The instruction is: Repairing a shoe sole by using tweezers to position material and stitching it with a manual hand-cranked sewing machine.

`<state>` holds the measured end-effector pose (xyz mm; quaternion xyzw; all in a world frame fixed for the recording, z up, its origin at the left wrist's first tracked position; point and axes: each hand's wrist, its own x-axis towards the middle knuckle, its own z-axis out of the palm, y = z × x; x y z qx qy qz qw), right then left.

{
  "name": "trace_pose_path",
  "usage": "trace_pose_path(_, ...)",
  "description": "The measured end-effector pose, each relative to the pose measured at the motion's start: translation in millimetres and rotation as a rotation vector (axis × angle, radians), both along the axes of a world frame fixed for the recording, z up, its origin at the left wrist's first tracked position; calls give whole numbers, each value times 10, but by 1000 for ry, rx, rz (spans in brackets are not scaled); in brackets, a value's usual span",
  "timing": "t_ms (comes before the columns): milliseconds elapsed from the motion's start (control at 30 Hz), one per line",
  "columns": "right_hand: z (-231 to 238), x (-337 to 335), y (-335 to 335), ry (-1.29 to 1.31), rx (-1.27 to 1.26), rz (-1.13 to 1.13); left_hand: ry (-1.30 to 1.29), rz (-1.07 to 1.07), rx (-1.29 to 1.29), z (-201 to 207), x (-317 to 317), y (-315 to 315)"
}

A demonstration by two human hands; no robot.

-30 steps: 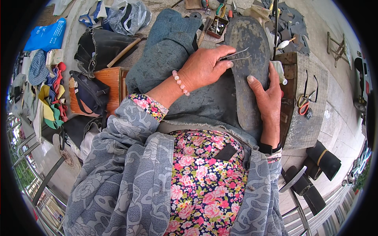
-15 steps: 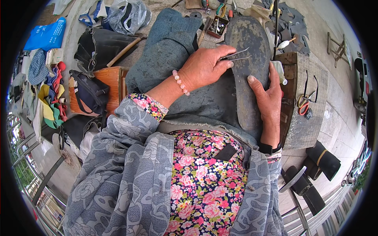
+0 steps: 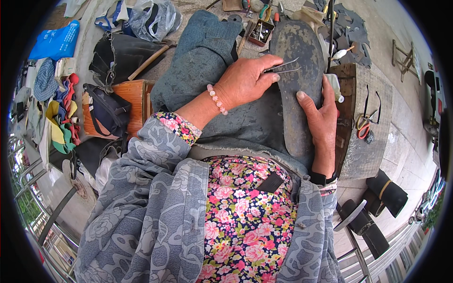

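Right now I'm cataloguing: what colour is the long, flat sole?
Sole: dark grey with tan blotches; head view.

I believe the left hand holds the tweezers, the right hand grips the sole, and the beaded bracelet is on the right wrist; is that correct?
Not quite: the head view shows the bracelet on the left wrist, not the right. The left hand holds the tweezers, and the right hand grips the sole.

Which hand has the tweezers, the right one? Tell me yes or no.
No, the left hand holds the tweezers, while the right hand is on the dark sole.
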<state>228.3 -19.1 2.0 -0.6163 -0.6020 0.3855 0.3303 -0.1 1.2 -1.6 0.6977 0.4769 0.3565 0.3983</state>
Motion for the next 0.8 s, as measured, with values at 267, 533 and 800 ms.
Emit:
trace_pose_path(267,3,0,2,3,11,0,2,-3,1,9,1,2)
trace_pose_path(533,60,-22,-1,10,-16,-11,-16,5,30,-16,8,5)
trace_pose_path(800,71,-28,-6,23,-28,-17,-16,10,21,-11,7,0)
